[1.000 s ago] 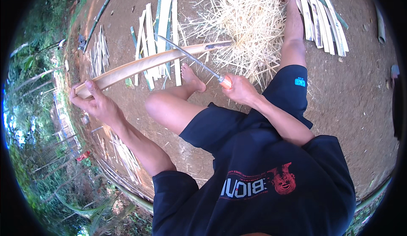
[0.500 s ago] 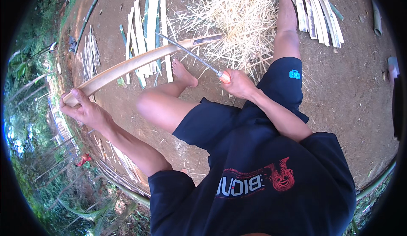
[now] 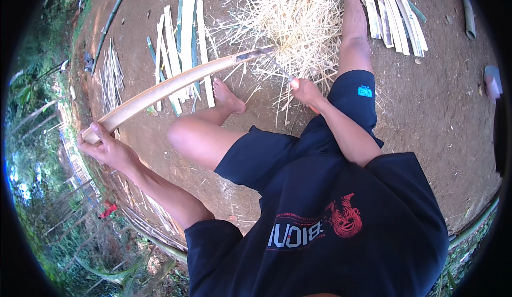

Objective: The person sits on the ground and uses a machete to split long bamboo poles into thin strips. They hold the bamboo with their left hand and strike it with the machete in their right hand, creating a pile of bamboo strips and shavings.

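Observation:
My left hand [image 3: 109, 149] is closed round the near end of a long, pale split bamboo strip [image 3: 165, 88], thumb on top. The strip slants up and away to the right, and its dark-stained far end reaches the edge of a heap of bamboo shavings [image 3: 293, 17]. In my right hand [image 3: 309, 93] is a long thin-bladed knife, its handle mostly hidden by my fingers. The knife blade [image 3: 277, 66] points up and left, near the strip's far end; whether it touches the strip I cannot tell.
Split bamboo strips [image 3: 186, 35] lie beyond my bent left leg, and more bamboo strips [image 3: 392, 17] lie right of my outstretched right leg. Thin sticks [image 3: 112, 75] are at the left. A green pole [image 3: 113, 22] lies farther out. Greenery borders the dirt ground.
My right hand has moved a little away and to the right, swinging the knife blade from across the strip's middle to near its far end. My left hand keeps its hold.

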`<act>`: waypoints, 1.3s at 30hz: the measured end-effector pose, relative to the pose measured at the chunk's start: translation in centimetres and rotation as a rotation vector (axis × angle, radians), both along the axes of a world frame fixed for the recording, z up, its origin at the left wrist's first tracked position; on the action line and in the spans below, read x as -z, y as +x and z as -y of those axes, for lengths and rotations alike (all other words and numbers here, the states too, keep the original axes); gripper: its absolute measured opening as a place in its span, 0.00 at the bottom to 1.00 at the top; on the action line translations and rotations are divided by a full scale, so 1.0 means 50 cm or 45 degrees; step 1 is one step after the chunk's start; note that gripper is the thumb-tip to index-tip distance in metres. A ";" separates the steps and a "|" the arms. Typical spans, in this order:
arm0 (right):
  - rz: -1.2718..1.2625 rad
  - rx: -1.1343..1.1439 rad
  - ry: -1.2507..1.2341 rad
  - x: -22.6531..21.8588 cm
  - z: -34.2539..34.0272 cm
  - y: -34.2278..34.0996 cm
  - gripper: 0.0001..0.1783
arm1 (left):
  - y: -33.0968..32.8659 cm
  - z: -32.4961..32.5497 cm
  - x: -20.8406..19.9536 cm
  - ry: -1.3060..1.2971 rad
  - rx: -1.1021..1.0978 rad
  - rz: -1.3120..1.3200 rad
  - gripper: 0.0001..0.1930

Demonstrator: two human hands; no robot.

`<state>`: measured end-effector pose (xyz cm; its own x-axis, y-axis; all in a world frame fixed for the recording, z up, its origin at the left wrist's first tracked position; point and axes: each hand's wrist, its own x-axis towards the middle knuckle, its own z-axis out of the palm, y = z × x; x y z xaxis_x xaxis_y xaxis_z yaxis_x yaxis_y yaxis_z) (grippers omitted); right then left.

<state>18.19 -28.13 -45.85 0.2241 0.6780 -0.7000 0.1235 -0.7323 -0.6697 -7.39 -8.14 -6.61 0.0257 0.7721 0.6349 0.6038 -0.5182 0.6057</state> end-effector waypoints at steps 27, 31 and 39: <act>-0.077 -0.186 0.203 -0.192 -0.023 -0.076 0.18 | 0.010 0.035 0.014 0.321 -0.395 -0.231 0.16; 0.026 -0.274 0.341 -0.198 -0.014 -0.081 0.18 | 0.007 0.035 0.018 0.222 -0.278 -0.064 0.15; 0.130 -0.052 0.005 0.063 -0.019 -0.009 0.15 | 0.000 0.024 0.015 0.216 -0.348 -0.157 0.16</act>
